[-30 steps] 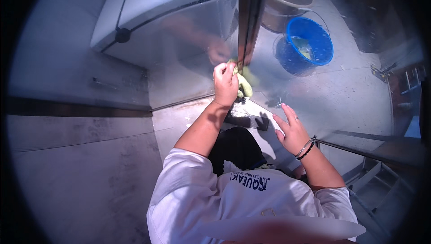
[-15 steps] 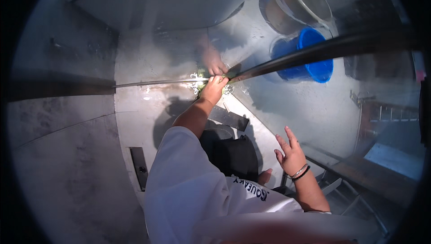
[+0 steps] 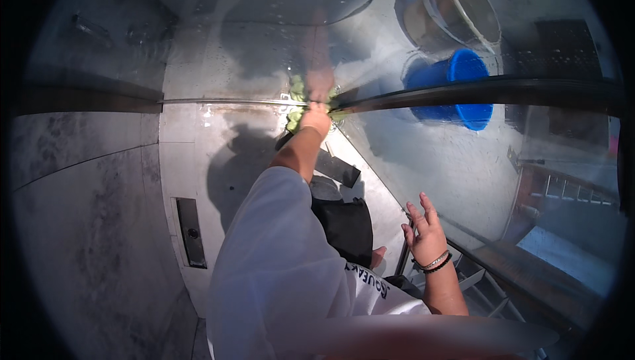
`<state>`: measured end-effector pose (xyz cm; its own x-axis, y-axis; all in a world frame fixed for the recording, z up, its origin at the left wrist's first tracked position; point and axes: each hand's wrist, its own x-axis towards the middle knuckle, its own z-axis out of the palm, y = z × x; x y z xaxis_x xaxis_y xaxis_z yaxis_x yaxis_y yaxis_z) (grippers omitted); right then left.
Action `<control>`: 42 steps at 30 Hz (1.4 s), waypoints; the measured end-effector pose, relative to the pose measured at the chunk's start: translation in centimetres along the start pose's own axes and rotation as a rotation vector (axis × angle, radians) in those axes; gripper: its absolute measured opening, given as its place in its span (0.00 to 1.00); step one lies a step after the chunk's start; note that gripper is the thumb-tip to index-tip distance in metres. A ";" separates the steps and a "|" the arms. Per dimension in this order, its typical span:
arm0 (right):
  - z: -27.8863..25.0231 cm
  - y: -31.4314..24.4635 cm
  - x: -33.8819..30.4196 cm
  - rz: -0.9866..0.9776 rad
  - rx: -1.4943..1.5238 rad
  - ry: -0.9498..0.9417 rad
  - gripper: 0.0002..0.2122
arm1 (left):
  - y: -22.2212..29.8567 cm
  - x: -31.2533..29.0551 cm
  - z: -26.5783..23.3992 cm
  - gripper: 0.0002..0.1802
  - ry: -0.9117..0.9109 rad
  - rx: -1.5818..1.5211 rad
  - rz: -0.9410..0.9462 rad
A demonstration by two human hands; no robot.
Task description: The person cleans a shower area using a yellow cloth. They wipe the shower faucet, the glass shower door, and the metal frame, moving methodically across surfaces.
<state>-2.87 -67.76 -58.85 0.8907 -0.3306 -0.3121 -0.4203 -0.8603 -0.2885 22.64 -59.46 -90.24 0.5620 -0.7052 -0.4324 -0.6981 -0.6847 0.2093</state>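
My left hand (image 3: 316,120) reaches forward to the foot of a glass panel, where a thin metal rail (image 3: 231,101) meets a dark post (image 3: 410,94). Its fingers are curled down on a crumpled, wet green cloth (image 3: 293,118) that spreads to either side of the hand. Behind the glass, a pale reflection of the hand and arm shows. My right hand (image 3: 428,235) is raised at the right with its fingers apart and nothing in them; two bracelets circle its wrist.
A blue bucket (image 3: 475,85) and a larger beige bucket (image 3: 471,9) stand at the far right. A dark drain plate (image 3: 191,233) is set in the floor at left. A dark flat bar (image 3: 338,167) lies near my knee. Metal racks (image 3: 489,287) stand at lower right.
The view has shifted slightly. My left hand has bent further down onto the cloth, and more of the green shows around it. My right hand keeps its spread fingers.
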 end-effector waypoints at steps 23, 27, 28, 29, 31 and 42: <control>0.3 -0.3 -1.8 -0.038 -0.017 -0.021 0.21 | 0.6 -1.1 -2.1 0.18 0.243 -0.960 -0.256; 0.5 -0.2 -2.2 -0.042 0.004 -0.003 0.21 | 1.7 -1.8 -3.0 0.17 0.352 -0.763 -0.083; 0.6 -0.1 -2.2 -0.040 -0.007 -0.006 0.21 | 1.6 -2.1 -3.2 0.17 0.464 -0.750 -0.033; 0.7 -0.2 -2.2 -0.044 -0.010 -0.005 0.21 | 1.6 -2.2 -3.5 0.17 0.493 -0.783 -0.016; 0.9 -0.2 -2.2 -0.056 -0.005 -0.010 0.21 | 1.7 -2.7 -4.3 0.16 0.481 -0.832 -0.118; 2.4 1.0 -2.6 -0.140 0.011 0.060 0.18 | 4.9 -6.4 -12.5 0.03 0.619 -1.535 -0.020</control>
<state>-6.00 -66.86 -60.53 0.9493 -0.2306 -0.2137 -0.2929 -0.8955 -0.3350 21.20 -60.62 -75.49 0.9074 -0.3990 -0.1321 0.1607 0.0390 0.9862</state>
